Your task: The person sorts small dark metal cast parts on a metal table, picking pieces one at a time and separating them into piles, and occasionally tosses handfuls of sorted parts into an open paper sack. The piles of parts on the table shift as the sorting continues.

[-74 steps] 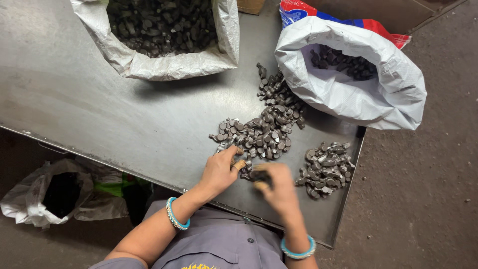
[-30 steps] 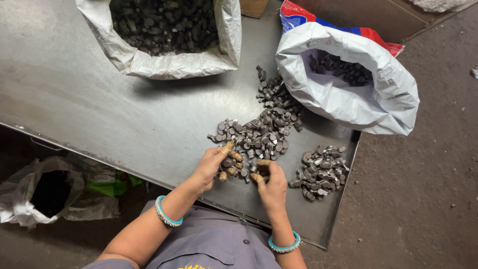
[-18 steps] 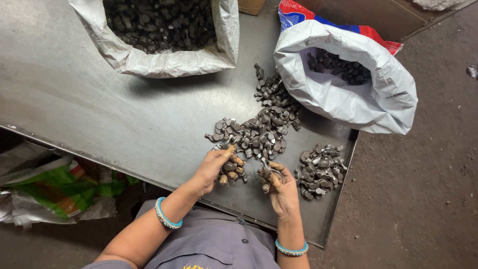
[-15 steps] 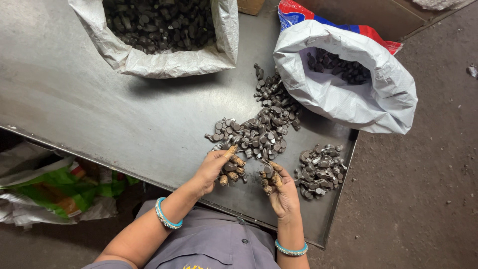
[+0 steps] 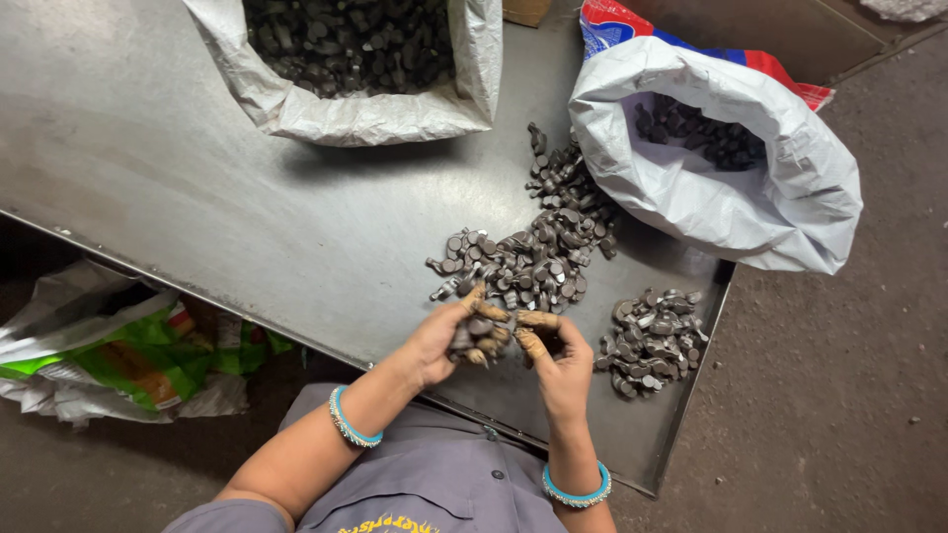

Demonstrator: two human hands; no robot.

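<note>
Your left hand (image 5: 444, 341) is cupping a handful of small metal parts (image 5: 476, 336) over the steel table (image 5: 247, 227), and your right hand (image 5: 555, 357) is pinching 1 piece for inspection beside the big pile (image 5: 538, 252).

A white woven sack (image 5: 375, 109) of dark metal pieces stands at the upper middle of the frame. A second white sack (image 5: 731, 188) sits at the upper right, a red and blue bag (image 5: 632, 25) behind it. Crumpled green and white packaging (image 5: 109, 345) lies at lower left on the floor.
</note>
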